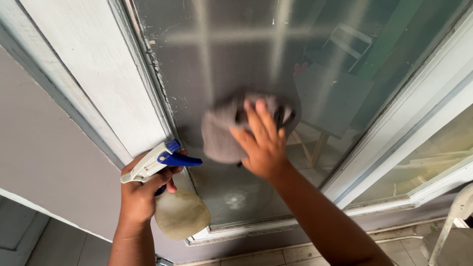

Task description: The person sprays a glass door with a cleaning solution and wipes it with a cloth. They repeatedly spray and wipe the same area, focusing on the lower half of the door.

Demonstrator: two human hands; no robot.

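**Two hands at the glass: cloth pressed high, sprayer held low**

Both hands are busy at a glass pane (221,64) set in a white frame (98,83). The right hand (263,143) lies flat with fingers spread, pressing a grey cloth (219,133) against the glass near the middle of the pane; the cloth bunches out to the left of the palm and over the fingertips, blurred. The left hand (140,189) is closed around the neck of a spray bottle (180,214), forefinger by the blue trigger, near the pane's lower left corner. The bottle's long axis runs tilted, round body down toward the bottom rail, white-and-blue head up, blue nozzle pointing right at the glass just below the cloth. So the cloth sits up and to the right of the sprayer, and the right hand is the one in contact with the pane. A pale smudge (235,200) shows on the glass below the cloth, nearer the bottle.
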